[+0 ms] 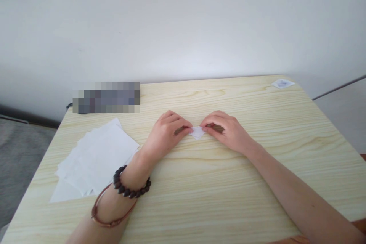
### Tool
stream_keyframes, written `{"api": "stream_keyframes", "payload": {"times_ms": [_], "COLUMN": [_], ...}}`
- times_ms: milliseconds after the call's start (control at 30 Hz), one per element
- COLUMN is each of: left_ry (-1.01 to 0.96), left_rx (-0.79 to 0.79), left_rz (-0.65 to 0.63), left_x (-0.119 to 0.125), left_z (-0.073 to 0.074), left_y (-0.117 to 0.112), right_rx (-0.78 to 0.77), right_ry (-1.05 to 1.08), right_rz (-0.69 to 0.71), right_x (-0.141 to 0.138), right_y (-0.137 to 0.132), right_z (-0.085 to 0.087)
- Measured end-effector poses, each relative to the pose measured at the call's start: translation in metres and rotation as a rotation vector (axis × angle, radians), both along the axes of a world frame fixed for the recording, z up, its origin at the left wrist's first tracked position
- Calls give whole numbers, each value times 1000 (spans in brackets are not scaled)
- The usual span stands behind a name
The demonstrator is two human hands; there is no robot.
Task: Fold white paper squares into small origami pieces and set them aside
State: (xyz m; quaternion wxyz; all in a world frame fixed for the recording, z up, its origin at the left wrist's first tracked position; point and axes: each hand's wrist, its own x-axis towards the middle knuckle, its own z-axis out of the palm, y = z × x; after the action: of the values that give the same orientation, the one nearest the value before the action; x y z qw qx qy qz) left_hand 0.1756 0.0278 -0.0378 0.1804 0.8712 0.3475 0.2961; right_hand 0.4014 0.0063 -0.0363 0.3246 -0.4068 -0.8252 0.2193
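Observation:
A small folded white paper (pixel 197 132) lies on the light wooden table (pixel 200 190), near its middle. My left hand (pixel 166 134) pinches the paper's left side with curled fingers. My right hand (pixel 225 130) pinches its right side in the same way. Both hands rest on the tabletop and hide most of the paper. My left wrist carries a dark bead bracelet (pixel 130 187) and a thin brown cord bangle (pixel 110 217).
A loose stack of white paper sheets (pixel 94 160) lies on the table to the left of my left arm. A small white paper piece (pixel 283 83) sits at the far right corner. A blurred object (pixel 106 97) lies at the far left edge. A white wall stands behind.

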Motion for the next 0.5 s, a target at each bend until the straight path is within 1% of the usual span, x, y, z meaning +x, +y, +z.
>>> {"api": "stream_keyframes", "payload": {"times_ms": [167, 267, 367, 500], "left_ry": [33, 16, -7, 9], "left_rx": [44, 71, 85, 105], "left_rz": [-70, -97, -130, -155], "left_x": [-2, -4, -5, -6], "left_z": [3, 3, 4, 6], "left_y": [-1, -1, 0, 0], "right_rx": [64, 90, 98, 125], "right_ry": [41, 30, 15, 1], "right_rz": [79, 126, 132, 138], "right_x": [2, 3, 3, 4], "right_y": [1, 2, 2, 1], "right_z": [-2, -3, -2, 0]}}
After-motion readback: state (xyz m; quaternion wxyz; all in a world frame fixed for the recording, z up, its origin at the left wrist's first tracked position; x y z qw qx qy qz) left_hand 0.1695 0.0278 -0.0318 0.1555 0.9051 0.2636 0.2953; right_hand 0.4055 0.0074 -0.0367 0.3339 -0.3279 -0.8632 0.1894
